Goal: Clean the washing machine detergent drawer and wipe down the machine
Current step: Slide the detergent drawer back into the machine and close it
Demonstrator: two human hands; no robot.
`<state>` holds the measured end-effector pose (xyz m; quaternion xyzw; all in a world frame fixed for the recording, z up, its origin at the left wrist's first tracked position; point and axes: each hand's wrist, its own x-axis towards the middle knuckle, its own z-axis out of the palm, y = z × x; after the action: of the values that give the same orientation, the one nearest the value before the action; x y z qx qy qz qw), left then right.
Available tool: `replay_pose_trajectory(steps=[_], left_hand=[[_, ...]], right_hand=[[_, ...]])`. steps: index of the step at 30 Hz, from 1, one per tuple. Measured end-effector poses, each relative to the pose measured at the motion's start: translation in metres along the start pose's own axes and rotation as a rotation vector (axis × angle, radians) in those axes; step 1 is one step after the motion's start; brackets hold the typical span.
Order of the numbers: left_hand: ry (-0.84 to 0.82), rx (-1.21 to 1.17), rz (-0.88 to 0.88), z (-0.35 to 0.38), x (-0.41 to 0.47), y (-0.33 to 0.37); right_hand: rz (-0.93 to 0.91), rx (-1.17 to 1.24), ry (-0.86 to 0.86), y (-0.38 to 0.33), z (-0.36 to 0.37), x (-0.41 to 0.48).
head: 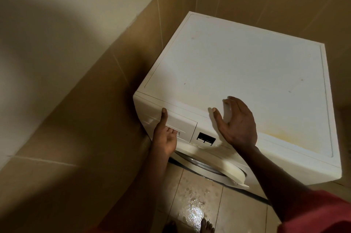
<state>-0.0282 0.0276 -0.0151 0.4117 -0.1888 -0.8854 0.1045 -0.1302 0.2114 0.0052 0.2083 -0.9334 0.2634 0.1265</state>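
A white front-loading washing machine point(237, 65) stands in a tiled corner, its flat top marked with yellowish stains and a few specks. The detergent drawer point(182, 124) sits closed at the upper left of the front panel. My left hand point(165, 137) grips the drawer: the fingers are curled into its handle recess and the thumb presses on its upper left corner. My right hand point(237, 122) hovers open, fingers spread, over the front edge of the machine's top, holding nothing. To the right of the drawer is a small dark control panel point(206, 138) with buttons.
Brown tiled walls point(95, 118) close in tightly on the left and behind the machine. The round door point(218, 168) bulges out below the panel. The floor tiles point(195, 204) are wet and shiny, with my bare feet point(207, 226) at the bottom edge.
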Motion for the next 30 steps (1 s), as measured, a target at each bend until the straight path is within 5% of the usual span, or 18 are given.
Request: replay_pose_trajectory(steps=[30], left_hand=[[0.016, -0.062, 0.036, -0.073, -0.063, 0.002]], right_hand=[[-0.098, -0.075, 0.019, -0.003, -0.004, -0.003]])
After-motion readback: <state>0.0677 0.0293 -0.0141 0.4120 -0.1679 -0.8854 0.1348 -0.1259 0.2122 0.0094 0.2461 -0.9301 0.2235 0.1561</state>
